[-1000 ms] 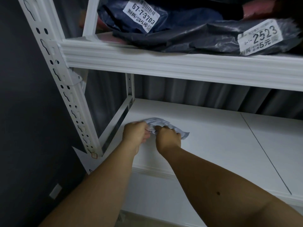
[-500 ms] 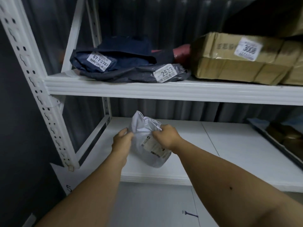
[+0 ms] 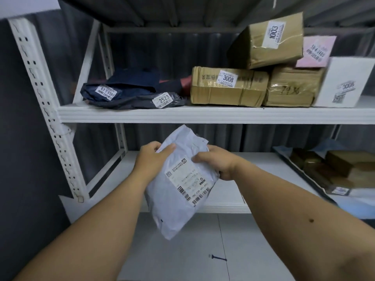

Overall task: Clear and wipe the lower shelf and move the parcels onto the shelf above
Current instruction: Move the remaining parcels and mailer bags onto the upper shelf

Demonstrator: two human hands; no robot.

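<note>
White mailer held in both hands, lower shelf mostly bare, upper shelf already stocked.

Nearest, the left hand (image 3: pixel 151 157) and right hand (image 3: pixel 216 162) hold a crumpled white plastic parcel (image 3: pixel 180 185) in the air in front of the lower shelf (image 3: pixel 229 157); the fingers of each hand curl round its upper edges, thumbs pinching the front, shipping label and barcodes facing up. Behind it the lower shelf looks bare at left, though a tray of brown boxes (image 3: pixel 332 169) sits at its right end, so clearing seems unfinished and I judge wiping not done. Farther up, the upper shelf (image 3: pixel 203 114) carries dark bags (image 3: pixel 129 94), taped cartons (image 3: pixel 229 86) and a white box (image 3: pixel 345 84); this parcel likely goes there next.
</note>
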